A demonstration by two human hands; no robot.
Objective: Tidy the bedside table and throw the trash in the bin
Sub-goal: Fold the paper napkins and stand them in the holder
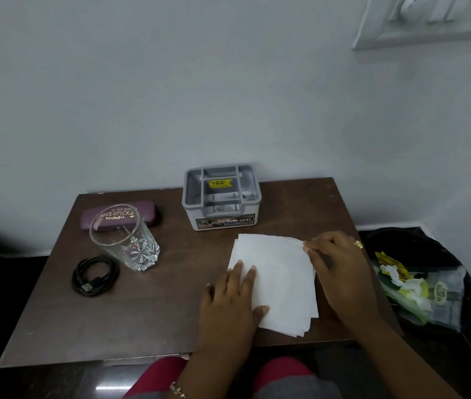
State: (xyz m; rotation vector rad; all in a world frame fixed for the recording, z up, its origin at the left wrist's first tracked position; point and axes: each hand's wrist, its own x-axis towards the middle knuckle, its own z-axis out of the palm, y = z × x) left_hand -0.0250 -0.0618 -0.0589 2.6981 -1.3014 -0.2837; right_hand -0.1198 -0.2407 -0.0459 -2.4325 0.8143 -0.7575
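From the head camera I note a dark brown bedside table [156,312] set against a pale wall. On its near right part lies a stack of white paper napkins [280,283], slightly fanned at the near edge. The left hand [234,300] lies flat and spread on the stack's left side, fingers extended, thumb resting on the paper; it presses rather than grasps. The right hand [340,263] sits at the stack's far right corner, fingers curled, fingertips pinching the paper edge; a ring shows on one finger. Just beyond the stack, at the far edge of the table, stands a grey plastic holder [221,197] with open compartments and a yellow price sticker. On the left, a clear glass tumbler [124,240] stands upright, directly in front of a purple spectacle case [119,216]. A coiled black USB cable [94,276] lies just near-left of the tumbler. On the floor to the right of the table, a black-lined bin [430,283] holds crumpled wrappers and tissue.
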